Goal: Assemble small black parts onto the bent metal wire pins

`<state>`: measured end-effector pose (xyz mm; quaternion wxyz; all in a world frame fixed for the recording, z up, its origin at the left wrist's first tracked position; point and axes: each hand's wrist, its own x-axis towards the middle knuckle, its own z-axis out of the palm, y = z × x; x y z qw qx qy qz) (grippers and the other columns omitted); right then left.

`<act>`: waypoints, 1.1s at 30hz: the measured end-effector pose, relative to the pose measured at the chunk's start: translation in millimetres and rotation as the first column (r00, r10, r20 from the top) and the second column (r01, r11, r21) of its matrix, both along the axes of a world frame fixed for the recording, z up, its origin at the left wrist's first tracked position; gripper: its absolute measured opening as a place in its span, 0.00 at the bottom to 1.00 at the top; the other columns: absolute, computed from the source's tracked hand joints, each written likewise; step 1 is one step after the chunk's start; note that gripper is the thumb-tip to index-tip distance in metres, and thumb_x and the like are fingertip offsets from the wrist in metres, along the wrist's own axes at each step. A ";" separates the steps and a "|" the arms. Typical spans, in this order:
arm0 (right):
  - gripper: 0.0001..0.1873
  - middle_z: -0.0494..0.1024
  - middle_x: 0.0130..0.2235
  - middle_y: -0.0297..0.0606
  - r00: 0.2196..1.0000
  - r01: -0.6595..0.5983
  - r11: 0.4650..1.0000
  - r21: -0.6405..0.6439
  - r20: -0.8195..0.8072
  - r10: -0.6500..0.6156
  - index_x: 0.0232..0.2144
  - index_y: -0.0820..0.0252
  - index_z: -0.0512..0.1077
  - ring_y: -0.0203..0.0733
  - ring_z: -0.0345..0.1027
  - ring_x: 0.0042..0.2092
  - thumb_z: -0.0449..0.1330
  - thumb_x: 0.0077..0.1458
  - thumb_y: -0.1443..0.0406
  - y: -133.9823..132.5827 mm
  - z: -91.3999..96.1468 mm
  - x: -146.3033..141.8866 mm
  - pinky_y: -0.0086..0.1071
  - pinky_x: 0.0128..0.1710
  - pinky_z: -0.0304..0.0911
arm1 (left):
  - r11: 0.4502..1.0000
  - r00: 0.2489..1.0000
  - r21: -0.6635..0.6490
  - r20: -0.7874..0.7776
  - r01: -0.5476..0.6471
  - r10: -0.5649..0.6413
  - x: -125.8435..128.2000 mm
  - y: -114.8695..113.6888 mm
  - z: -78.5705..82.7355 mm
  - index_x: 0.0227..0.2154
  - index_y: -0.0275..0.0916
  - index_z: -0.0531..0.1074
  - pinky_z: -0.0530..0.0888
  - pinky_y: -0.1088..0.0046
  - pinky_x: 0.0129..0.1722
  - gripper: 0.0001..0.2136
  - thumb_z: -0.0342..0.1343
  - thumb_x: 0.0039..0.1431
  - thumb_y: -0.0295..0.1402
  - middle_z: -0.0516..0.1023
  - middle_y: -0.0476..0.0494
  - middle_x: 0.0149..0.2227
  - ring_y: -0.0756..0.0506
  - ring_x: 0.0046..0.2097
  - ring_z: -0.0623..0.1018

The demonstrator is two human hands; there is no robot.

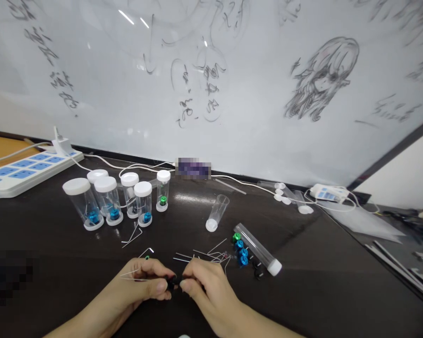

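dark tabletop under a scribbled whiteboard. a small black part is pinched between both hands, left hand and right hand, held close so it can be seen. thin wires lie just beyond.

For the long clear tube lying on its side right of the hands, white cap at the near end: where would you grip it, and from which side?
Grip the long clear tube mid-barrel, coming from above with fingers across its width. It lies flat and diagonal; blue knobs crowd its left flank, so the right side is freer. The white cap end is short and probably less balanced.
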<state>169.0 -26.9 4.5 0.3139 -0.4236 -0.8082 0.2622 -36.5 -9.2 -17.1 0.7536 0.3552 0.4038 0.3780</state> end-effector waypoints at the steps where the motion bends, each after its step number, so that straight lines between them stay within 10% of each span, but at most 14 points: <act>1: 0.11 0.68 0.27 0.31 1.000 -0.009 1.000 -0.003 -0.004 0.009 0.28 0.59 0.66 0.35 0.63 0.29 0.53 0.64 0.63 0.4 0.2 -0.2 0.28 0.31 0.57 | 1.000 1.000 -0.001 -0.003 -0.008 0.008 0.0 0.1 0.0 0.28 0.37 0.80 0.73 0.72 0.34 0.10 0.70 0.40 0.31 0.79 0.45 0.27 0.46 0.30 0.77; 33: 0.10 0.71 0.34 0.33 0.983 -0.047 0.998 -0.046 -0.182 0.038 0.43 0.57 0.65 0.35 0.64 0.31 0.58 0.59 0.64 -0.1 -5.9 1.4 0.27 0.31 0.61 | 1.000 0.998 0.022 0.062 -0.008 0.007 3.2 -2.0 14.1 0.31 0.37 0.80 0.73 0.76 0.36 0.10 0.69 0.44 0.32 0.79 0.45 0.30 0.48 0.33 0.77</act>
